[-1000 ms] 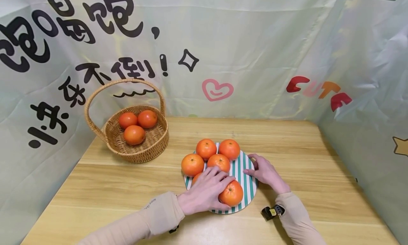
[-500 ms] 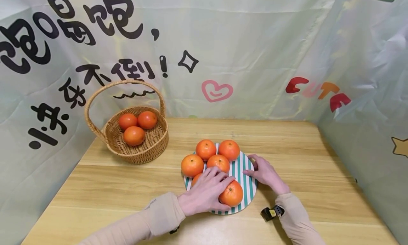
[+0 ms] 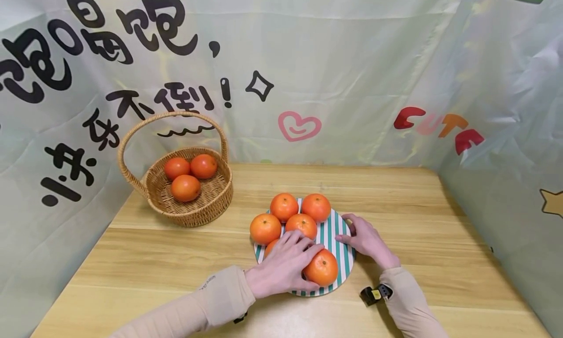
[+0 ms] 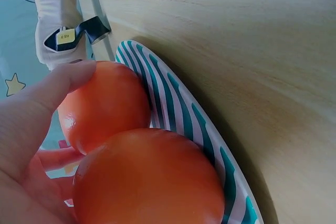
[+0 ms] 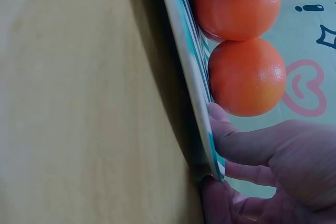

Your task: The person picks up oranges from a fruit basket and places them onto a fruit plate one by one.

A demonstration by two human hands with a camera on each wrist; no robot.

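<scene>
A round plate (image 3: pixel 344 252) with green and white stripes lies on the table, bearing several oranges. My left hand (image 3: pixel 286 267) reaches over its near side and grips the front-right orange (image 3: pixel 323 268). In the left wrist view the thumb (image 4: pixel 79 74) presses that orange, and fingers show behind it. Closer to that palm sits another orange (image 4: pixel 149 182), mostly covered by the hand in the head view. At the plate's right rim, my right hand (image 3: pixel 365 235) pinches the edge, with the thumb (image 5: pixel 223 127) on top and fingers underneath.
A wicker basket (image 3: pixel 211 208) with a tall handle stands at the back left, with 3 orange-red fruits (image 3: pixel 185 188) inside. More oranges (image 3: pixel 265 229) crowd the plate's far and left sides. Printed cloth walls (image 3: pixel 352 74) enclose the wooden table (image 3: pixel 396 196).
The front-right orange has shifted slightly to the right under my left hand's grip. My right hand stays on the plate's rim.
</scene>
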